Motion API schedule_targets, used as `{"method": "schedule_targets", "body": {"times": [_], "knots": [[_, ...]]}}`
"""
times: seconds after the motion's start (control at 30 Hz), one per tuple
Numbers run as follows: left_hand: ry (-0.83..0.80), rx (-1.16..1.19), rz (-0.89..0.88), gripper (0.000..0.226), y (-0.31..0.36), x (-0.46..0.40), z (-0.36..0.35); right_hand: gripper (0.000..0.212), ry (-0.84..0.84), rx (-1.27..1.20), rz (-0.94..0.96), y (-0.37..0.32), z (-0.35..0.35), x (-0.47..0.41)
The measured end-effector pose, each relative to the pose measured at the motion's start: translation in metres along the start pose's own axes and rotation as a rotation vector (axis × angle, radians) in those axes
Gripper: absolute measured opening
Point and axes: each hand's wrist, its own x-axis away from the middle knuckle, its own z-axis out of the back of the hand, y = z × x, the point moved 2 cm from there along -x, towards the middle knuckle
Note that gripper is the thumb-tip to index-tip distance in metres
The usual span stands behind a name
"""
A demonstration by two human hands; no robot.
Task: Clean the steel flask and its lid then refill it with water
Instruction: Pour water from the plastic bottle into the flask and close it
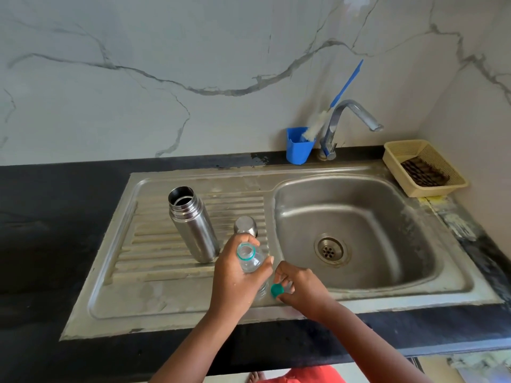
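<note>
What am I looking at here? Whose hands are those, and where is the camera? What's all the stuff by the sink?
There is no machine here, just a person. The camera sits on the person's head and looks down, so you see their two arms reaching out from below.

The left hand holds a clear plastic bottle with its top open. The right hand pinches the bottle's little green cap.

On the ridged metal draining board stands a shiny steel flask, open at the top. Its steel lid stands just beside it.

To the right is the sink bowl, with a tap behind. A blue cup holds a bottle brush, and a yellow basket sits in the corner.
</note>
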Motion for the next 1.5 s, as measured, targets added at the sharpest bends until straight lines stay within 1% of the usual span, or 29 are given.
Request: {"method": "schedule_targets", "body": {"times": [0.13,0.23,0.37,0.53,0.6,0.63,0.7,0.77,0.8,0.83,0.87,0.9,0.93,0.97,1.0,1.03,1.1,1.17,1.2,1.37,1.5], "knots": [[-0.021,-0.039,-0.054,0.037,0.003,0.0,-0.005,0.035,-0.035,0.028,-0.002,0.004,-0.002,-0.003],[-0.032,-0.053,-0.06,0.045,0.0,-0.002,-0.004,0.036,-0.043,-0.004,0.012,0.003,0.004,-0.005],[-0.039,-0.044,-0.05,0.053,-0.001,0.0,0.0,0.022,0.026,-0.043,0.062,-0.009,0.03,-0.009],[-0.077,-0.013,-0.061,0.068,0.0,0.004,0.011,0.023,0.162,-0.107,0.153,-0.056,0.079,-0.024],[-0.04,-0.003,-0.129,0.065,0.006,0.005,0.021,0.015,0.208,-0.143,0.216,-0.087,0.1,-0.033],[0.008,-0.005,-0.176,0.06,0.009,0.005,0.029,0.011,0.21,-0.157,0.249,-0.103,0.109,-0.038],[0.157,0.008,-0.245,0.048,0.013,0.002,0.048,0.011,0.175,-0.134,0.303,-0.135,0.12,-0.051],[0.332,0.019,-0.257,0.041,0.008,-0.005,0.071,0.022,0.079,-0.085,0.322,-0.165,0.124,-0.066],[0.405,0.011,-0.232,0.04,0.002,-0.011,0.081,0.033,0.01,-0.058,0.328,-0.178,0.122,-0.073],[0.451,-0.002,-0.179,0.046,-0.004,-0.016,0.091,0.049,-0.065,-0.018,0.331,-0.191,0.119,-0.081],[0.455,-0.012,-0.106,0.058,-0.012,-0.024,0.099,0.069,-0.13,0.04,0.332,-0.202,0.115,-0.088],[0.418,-0.014,-0.025,0.07,-0.019,-0.032,0.105,0.087,-0.175,0.105,0.337,-0.212,0.111,-0.095],[0.357,-0.013,0.05,0.082,-0.026,-0.04,0.108,0.1,-0.206,0.165,0.34,-0.22,0.106,-0.101],[0.293,-0.02,0.104,0.089,-0.032,-0.048,0.109,0.108,-0.223,0.222,0.339,-0.227,0.101,-0.107],[0.237,-0.035,0.128,0.091,-0.037,-0.054,0.109,0.109,-0.231,0.281,0.334,-0.233,0.096,-0.113],[0.194,-0.049,0.126,0.09,-0.04,-0.06,0.109,0.105,-0.23,0.34,0.33,-0.237,0.092,-0.117],[0.143,-0.039,0.115,0.082,-0.043,-0.068,0.105,0.082,-0.201,0.418,0.359,-0.244,0.086,-0.122],[0.139,-0.033,0.115,0.07,-0.042,-0.069,0.102,0.057,-0.15,0.441,0.398,-0.248,0.083,-0.121],[0.148,-0.019,0.108,0.067,-0.04,-0.068,0.101,0.051,-0.134,0.442,0.407,-0.249,0.083,-0.119],[0.163,0.046,0.069,0.07,-0.025,-0.044,0.109,0.042,-0.123,0.435,0.452,-0.256,0.087,-0.094],[0.156,0.07,0.08,0.069,-0.012,-0.016,0.125,0.037,-0.102,0.425,0.539,-0.267,0.086,-0.066]]}}
